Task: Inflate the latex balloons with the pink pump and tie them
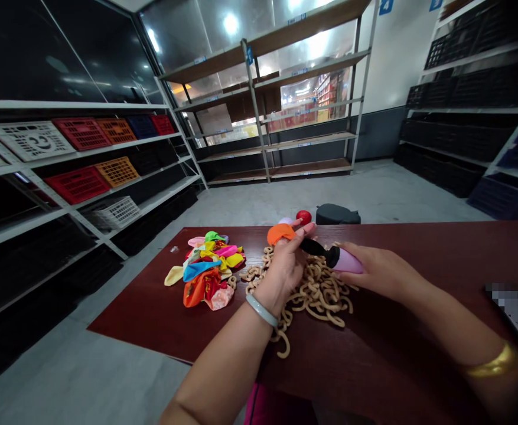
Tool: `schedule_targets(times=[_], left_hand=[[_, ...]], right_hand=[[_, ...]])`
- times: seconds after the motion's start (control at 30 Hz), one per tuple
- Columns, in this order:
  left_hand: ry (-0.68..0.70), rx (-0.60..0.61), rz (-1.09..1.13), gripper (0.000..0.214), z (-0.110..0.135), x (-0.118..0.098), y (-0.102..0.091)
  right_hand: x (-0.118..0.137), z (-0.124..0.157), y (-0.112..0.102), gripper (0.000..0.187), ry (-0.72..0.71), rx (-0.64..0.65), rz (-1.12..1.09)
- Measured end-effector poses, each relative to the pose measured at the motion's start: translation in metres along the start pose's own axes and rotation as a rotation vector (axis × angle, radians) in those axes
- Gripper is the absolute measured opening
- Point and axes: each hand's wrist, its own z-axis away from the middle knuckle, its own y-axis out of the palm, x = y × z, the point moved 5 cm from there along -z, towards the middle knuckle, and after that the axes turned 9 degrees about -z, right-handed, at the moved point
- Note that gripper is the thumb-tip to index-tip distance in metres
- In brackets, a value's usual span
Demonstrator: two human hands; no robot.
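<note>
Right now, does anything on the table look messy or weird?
A bit messy, yes. The tan curly pieces lie in a loose tangle on the table, and one hook-shaped piece sticks out toward the near side. The bright, floppy pieces are a rumpled pile. I can't see anything broken.

1. A blue wall sign (pixel 385 6) is showing "4" at one o'clock.
2. A second blue sign (pixel 436 5), nearer two o'clock, is bearing an unclear mark.
3. Shelf-edge labels (pixel 297 19) around twelve o'clock are appearing illegibly small.
</note>
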Motion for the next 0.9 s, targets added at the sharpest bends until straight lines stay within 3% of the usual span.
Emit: schedule_targets(times=[0.23,0.33,0.47,0.67,0.9], left_hand=[[-0.030,0.071,0.148,0.005,0.005,-0.011,0.008],[-0.048,0.093,0.176,0.011,0.007,-0.012,0.010],[-0.084,0.037,0.205,0.021,0.008,-0.008,0.008],[-0.163,-0.023,0.223,0.017,0.010,-0.001,0.008],[-0.039,-0.018,0.263,0.052,0.008,-0.009,0.006]], right_hand=[[0.012,0.001,0.000,0.055,-0.001,-0.052,0.033],[0.015,0.001,-0.001,0.052,-0.021,-0.088,0.077],[0.021,0.001,0.001,0.050,-0.067,-0.119,0.125],[0.028,0.003,0.002,0.052,-0.086,-0.123,0.197],[0.033,0.004,0.011,0.051,-0.079,-0.058,0.089]])
